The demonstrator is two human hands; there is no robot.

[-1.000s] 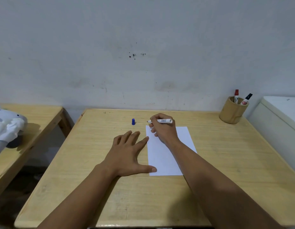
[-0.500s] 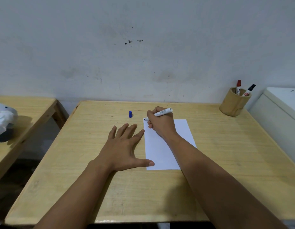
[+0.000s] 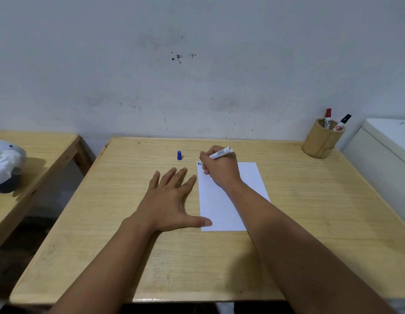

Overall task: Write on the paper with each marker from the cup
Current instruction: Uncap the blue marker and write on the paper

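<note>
A white sheet of paper [image 3: 221,207] lies on the wooden table [image 3: 310,211]. My right hand [image 3: 220,168] grips a white marker [image 3: 220,152] with a blue tip, and the tip rests at the paper's far left corner. My left hand [image 3: 172,200] lies flat beside the paper with fingers spread, its thumb on the sheet's near left corner. The marker's blue cap [image 3: 179,155] stands on the table beyond my left hand. A wooden cup [image 3: 321,141] at the far right corner holds a red marker [image 3: 327,117] and a black marker [image 3: 342,122].
A grey wall rises just behind the table. A white appliance [image 3: 382,150] stands against the table's right edge. On the left is a second wooden table [image 3: 38,150] with a white and grey object [image 3: 6,164] on it, across a gap.
My right hand tilted the marker down, bringing its tip onto the paper's far left corner. The camera view shifted slightly; my left hand stayed flat by the paper.
</note>
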